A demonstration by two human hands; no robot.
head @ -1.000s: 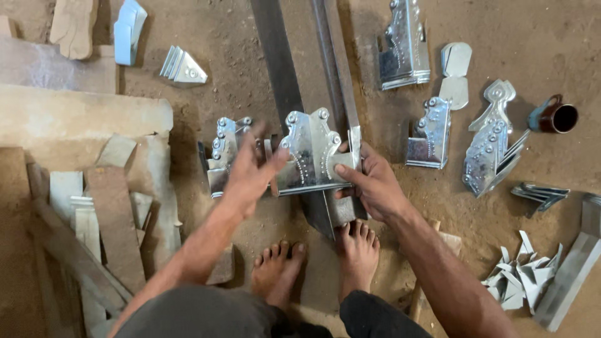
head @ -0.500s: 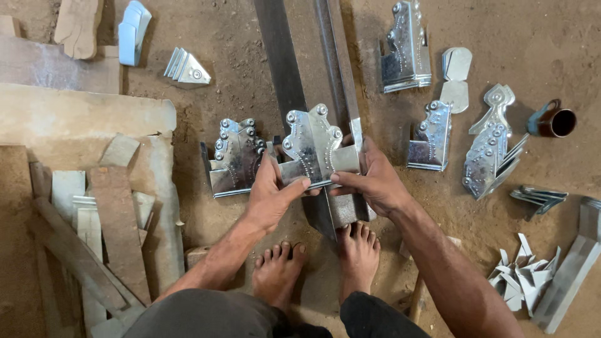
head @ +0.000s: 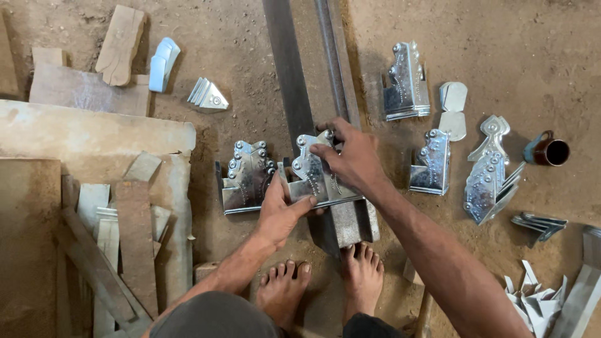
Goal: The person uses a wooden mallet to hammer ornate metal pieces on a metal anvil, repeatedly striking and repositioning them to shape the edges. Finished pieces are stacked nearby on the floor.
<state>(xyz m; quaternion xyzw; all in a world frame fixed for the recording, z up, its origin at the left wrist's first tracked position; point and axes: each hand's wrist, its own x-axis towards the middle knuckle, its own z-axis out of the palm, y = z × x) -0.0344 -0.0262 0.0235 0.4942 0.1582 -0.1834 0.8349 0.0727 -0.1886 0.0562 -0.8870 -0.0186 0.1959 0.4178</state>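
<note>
**Both hands on an embossed metal piece over the steel bar**

Left hand point(head: 280, 213) at the lower left edge of the shiny embossed metal piece point(head: 315, 177), fingers point(head: 305, 203) curled under and closed on its bottom rim. Right hand point(head: 352, 156) laid over the top of the same piece, fingers point(head: 325, 150) bent and pressing its upper edge, not wrapped around. Piece resting across the long steel bar point(head: 289, 81) on the dirt floor point(head: 250, 37). Just left, a stack of like pieces point(head: 245, 178), touching or nearly so. Further stacks point(head: 407, 84) to the right, a dark mug point(head: 548, 150) beyond. Bare feet point(head: 360, 278) at the bar's near end.
</note>
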